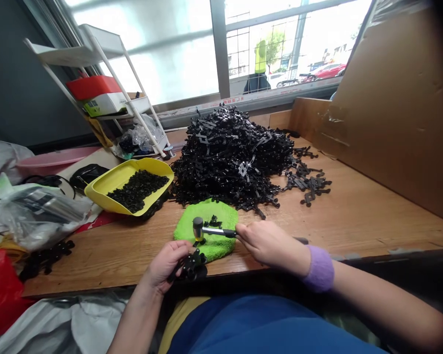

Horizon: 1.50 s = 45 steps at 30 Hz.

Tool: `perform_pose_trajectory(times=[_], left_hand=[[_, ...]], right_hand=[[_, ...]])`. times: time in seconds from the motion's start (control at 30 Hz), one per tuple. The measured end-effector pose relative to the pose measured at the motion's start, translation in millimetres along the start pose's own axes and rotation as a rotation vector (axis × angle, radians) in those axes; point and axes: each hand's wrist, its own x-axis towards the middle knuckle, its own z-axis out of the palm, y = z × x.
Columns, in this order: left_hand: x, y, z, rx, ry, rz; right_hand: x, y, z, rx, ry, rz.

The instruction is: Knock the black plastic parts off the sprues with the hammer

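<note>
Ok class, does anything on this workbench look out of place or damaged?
Some black parts lie scattered right of the main heap, looking strayed; the table's front edge shows pale patches, as if worn.

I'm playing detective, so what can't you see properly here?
All in the head view:
- Part of the hammer: hidden by the right hand.
- How many black parts the left hand holds: they overlap.
- Table under the big pile: covered by it.
- Red plastic: cut off by the left edge.

Lime-green cloth (223,246) — purple wristband (320,268) — yellow tray (99,189), black parts (232,152) — pink basin (55,158).
</note>
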Motion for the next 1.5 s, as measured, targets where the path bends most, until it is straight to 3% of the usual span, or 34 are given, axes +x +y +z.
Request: perform_pose_trajectory(times=[0.17,0.33,0.57,0.73,1.0,1.5], left_hand=[[0.0,1.3,1.5,-0.026,0.039,-0.007],[-2.0,-0.9,3.5,-0.011,0.004,0.017],[9.6,11.6,-3.9,-0.353,0.301,0.260],[35.7,35.6,-2.0,-0.409,0.229,0.271],[64.0,45.4,12.5,-0.368,0.343,0.171],[68.3,39.0,19.9,-0.308,0.363,0.199]], right_hand=[[0.0,-3.1,1.2,0.050,0.074,0.010],[-0.7,3.5,3.0,0.014,0.027,0.044],[-9.6,30.7,9.9,0.610,0.143,0.163],[-12.1,47.1,15.1,0.724,0.100,0.170],[-11.2,49.4,13.9,0.753,0.086,0.163],[-7.5,46.7,12.4,0.630,0.066,0.157]])
